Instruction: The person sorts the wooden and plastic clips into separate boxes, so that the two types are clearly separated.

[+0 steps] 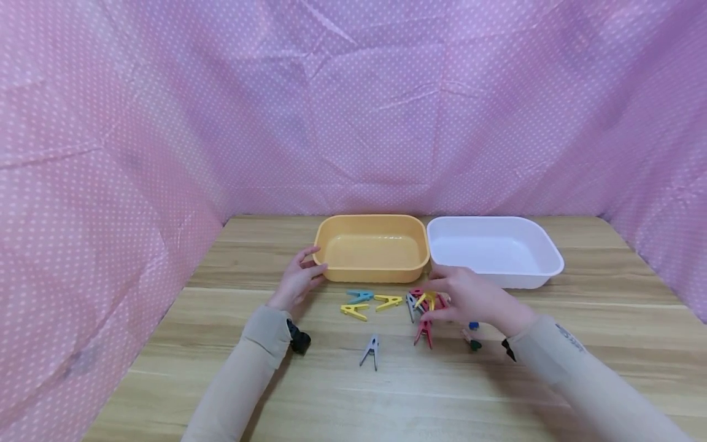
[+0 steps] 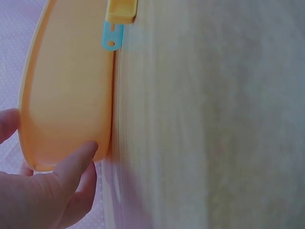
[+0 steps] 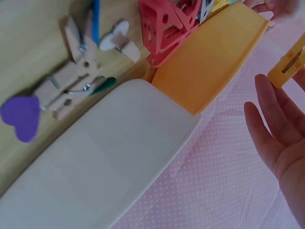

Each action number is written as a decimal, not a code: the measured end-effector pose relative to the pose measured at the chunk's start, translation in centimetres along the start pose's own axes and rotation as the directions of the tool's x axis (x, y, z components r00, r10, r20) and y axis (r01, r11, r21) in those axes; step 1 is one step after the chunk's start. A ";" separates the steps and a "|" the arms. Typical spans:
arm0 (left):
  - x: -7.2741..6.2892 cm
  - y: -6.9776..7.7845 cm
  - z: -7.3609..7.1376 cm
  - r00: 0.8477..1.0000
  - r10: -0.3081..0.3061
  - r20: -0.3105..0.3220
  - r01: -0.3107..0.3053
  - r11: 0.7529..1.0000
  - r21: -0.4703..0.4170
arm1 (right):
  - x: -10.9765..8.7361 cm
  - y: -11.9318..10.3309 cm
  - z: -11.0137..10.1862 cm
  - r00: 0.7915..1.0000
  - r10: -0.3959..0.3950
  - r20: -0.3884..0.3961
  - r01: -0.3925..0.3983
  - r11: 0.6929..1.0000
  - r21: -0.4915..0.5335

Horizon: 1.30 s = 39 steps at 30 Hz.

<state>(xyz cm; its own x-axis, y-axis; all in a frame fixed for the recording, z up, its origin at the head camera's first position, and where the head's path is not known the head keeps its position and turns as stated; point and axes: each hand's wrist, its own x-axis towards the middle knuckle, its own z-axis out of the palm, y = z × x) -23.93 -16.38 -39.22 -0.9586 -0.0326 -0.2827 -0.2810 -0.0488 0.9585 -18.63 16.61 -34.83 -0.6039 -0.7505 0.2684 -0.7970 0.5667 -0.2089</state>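
My left hand point(image 1: 298, 279) holds the left end of the orange tub point(image 1: 375, 274), its fingers spread round the near corner; one fingertip is at the rim point(image 2: 23, 95) and another lies on the front wall. My right hand point(image 1: 469, 298) pinches a yellow clothespin point(image 3: 288, 64), with red clothespins point(image 1: 424, 334) and a grey one point(image 1: 411, 307) just under it. Part of this pile is hidden by the fingers. To its left lie two yellow clothespins, one point(image 1: 354, 311) nearer me and one point(image 1: 388, 301) farther right, and a blue clothespin point(image 1: 360, 296). A lone grey clothespin point(image 1: 371, 351) lies closer to me.
Beside the orange tub stands a white tub point(image 1: 497, 279), their ends meeting. Small wooden clothespins point(image 3: 59, 88) with a purple heart point(image 3: 21, 114) and other coloured pieces lie before the white tub, near my right wrist. Pink dotted cloth point(image 1: 375, 123) hangs behind the wooden table point(image 1: 431, 399).
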 end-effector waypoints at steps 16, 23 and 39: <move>0.4 0.0 0.0 1.000 0.005 -0.001 -0.005 1.000 -0.001 | 5.5 2.6 -0.8 0.981 0.176 -0.077 -0.181 0.981 -0.066; 0.4 0.1 0.0 1.000 0.008 -0.008 -0.008 1.000 -0.004 | 7.4 3.0 -1.0 0.960 0.279 -0.015 -0.279 0.959 -0.053; 0.2 -0.3 -0.1 1.000 0.003 -0.012 -0.003 1.000 -0.013 | 9.1 4.0 1.0 0.929 0.368 0.048 -0.357 0.921 -0.155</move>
<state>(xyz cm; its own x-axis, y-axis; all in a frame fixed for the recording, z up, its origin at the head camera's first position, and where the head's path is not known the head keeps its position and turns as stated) -24.04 -16.46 -39.52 -0.9589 -0.0446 -0.2802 -0.2773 -0.0612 0.9588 -27.28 11.65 -34.19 -0.8538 -0.5047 0.1277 -0.5194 0.8425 -0.1426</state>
